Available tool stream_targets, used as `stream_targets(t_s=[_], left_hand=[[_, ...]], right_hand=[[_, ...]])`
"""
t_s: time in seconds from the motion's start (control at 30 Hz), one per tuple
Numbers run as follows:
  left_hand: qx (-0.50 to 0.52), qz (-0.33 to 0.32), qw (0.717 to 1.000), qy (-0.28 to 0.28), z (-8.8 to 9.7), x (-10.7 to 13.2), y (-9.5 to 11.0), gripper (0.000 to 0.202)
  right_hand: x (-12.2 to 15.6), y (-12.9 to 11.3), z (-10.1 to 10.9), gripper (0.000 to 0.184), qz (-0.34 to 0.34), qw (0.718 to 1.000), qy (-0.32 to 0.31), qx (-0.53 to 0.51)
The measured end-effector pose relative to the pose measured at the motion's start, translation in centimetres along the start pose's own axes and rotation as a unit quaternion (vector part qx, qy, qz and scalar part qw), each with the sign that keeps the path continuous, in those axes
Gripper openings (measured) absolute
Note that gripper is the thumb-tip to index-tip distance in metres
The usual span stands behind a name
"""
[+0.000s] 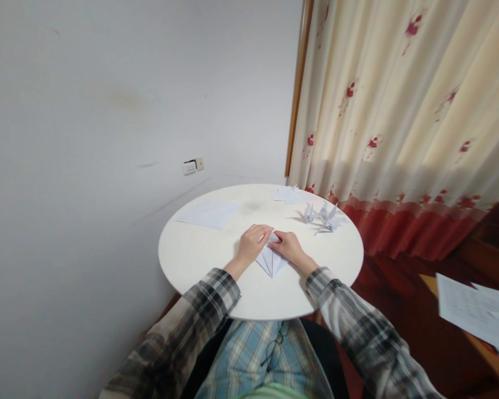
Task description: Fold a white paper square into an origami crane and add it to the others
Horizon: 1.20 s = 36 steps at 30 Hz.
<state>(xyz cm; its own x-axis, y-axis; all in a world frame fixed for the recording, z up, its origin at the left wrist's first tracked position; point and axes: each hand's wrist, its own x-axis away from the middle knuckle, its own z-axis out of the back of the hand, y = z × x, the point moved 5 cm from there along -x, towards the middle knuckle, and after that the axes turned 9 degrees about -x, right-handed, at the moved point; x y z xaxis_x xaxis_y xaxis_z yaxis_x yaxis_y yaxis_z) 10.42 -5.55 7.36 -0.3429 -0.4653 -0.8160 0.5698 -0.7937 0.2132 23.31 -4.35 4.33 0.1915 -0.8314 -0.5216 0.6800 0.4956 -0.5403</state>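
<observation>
The folded paper (270, 261) lies near the middle of the round counter (183, 260). Its long axis runs toward the person, sharp tip nearest them. The left hand (251, 242) and right hand (290, 247) press on its far end, each grip loose, fingers bent onto it, not closed around it. Paper cranes (322, 217) stand beyond the folded paper to the right, and a flat sheet (210, 213) lies beyond it to the left.

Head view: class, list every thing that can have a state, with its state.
folded paper, part-folded, flat on table, under both hands
left hand, fingertips on the folded paper
right hand, fingertips on the folded paper
sheet, unfolded, flat
paper cranes, finished, standing
curtain, drawn
</observation>
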Motion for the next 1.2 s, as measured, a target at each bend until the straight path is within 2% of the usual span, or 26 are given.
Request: stream_targets(t_s=[0.17, 0.3, 0.47, 0.7, 0.87, 1.2], left_hand=[[0.027, 0.096, 0.994, -0.038, -1.0, 0.2, -2.0, 0.024], [0.012, 0.089, 0.993, -0.071, -1.8, 0.4, -3.1, 0.013], [0.036, 0.140, 0.983, -0.110, -2.6, 0.8, -4.4, 0.009], [0.160, 0.269, 0.944, -0.102, -3.4, 1.2, -5.6, 0.008], [0.240, 0.306, 0.914, -0.115, -4.0, 1.5, -5.7, 0.013], [0.296, 0.361, 0.879, -0.100, -4.0, 1.7, -5.6, 0.017]], right_hand=[[0.0, 0.6, 0.7, 0.014, -0.029, 0.998, 0.044, -0.025], [0.0, 1.1, 1.2, 0.016, -0.047, 0.994, 0.089, -0.033], [0.0, 1.2, 1.5, 0.017, -0.041, 0.991, 0.117, -0.058], [0.0, 1.2, 1.7, 0.018, -0.035, 0.987, 0.126, -0.093], [0.1, 1.1, 1.7, 0.018, -0.039, 0.987, 0.121, -0.095], [0.2, 1.0, 1.9, 0.019, -0.045, 0.987, 0.124, -0.095]])
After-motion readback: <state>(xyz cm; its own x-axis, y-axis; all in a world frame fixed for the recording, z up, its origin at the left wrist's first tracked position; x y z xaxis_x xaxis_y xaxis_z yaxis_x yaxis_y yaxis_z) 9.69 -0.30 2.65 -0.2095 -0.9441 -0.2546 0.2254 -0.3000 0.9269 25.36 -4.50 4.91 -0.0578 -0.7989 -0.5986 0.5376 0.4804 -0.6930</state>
